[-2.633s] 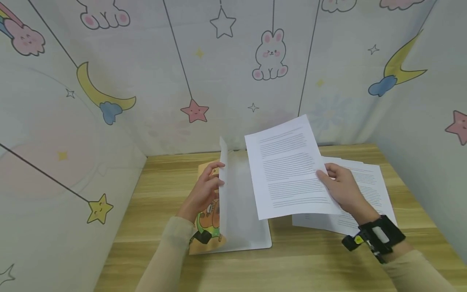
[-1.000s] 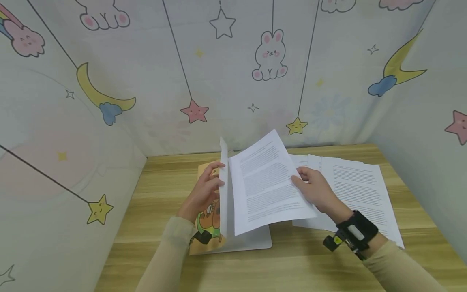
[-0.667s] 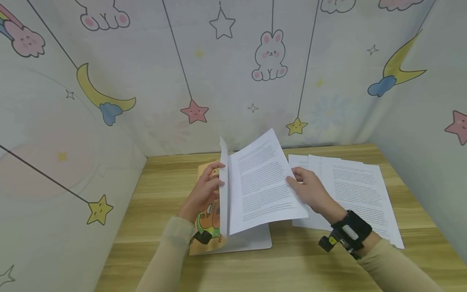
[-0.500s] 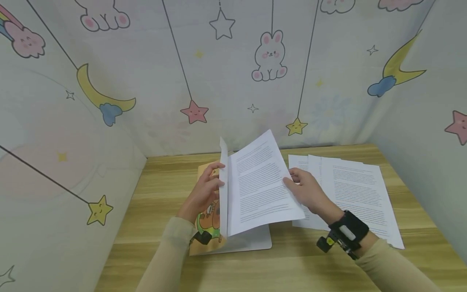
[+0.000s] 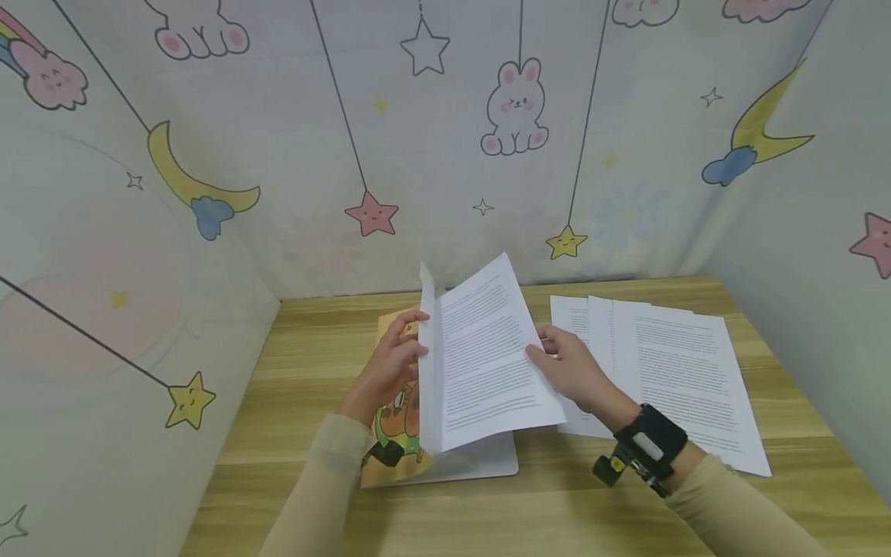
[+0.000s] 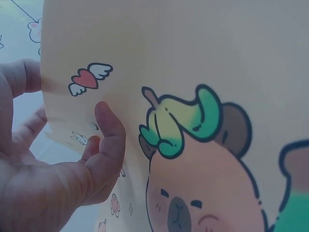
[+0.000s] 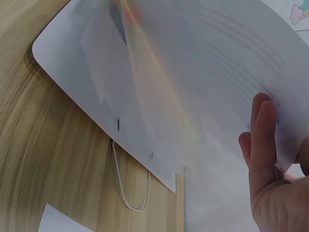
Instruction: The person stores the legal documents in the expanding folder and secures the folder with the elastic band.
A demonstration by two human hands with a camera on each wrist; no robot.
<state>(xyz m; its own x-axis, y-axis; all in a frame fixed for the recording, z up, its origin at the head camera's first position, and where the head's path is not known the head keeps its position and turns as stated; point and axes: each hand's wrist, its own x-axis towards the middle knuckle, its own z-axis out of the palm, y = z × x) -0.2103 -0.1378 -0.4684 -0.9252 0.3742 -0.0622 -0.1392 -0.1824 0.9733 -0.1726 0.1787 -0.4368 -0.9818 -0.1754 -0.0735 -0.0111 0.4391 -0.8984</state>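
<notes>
An orange document folder (image 5: 480, 464) with a cartoon capybara print lies on the table, its front cover (image 6: 193, 63) raised. My left hand (image 5: 390, 360) holds that cover near its free edge, thumb on the printed side and other fingers reaching behind. Between thumb and fingers, my right hand (image 5: 574, 371) pinches the right edge of a printed sheet of paper (image 5: 487, 352). The sheet is tilted over the folder's white inside, and its left edge runs along the inner face of the raised cover. In the right wrist view the sheet's underside curves above the folder.
Several printed sheets (image 5: 685, 371) lie overlapping on the right of the wooden table (image 5: 557, 495). A white elastic cord (image 7: 120, 191) loops out from the folder's edge. Behind the table rises a white cloth backdrop (image 5: 445, 139) with cartoon prints.
My right hand has carried the sheet leftward and slightly down, bringing its left edge to the raised cover and uncovering more of the sheets at right. The left hand stays in place.
</notes>
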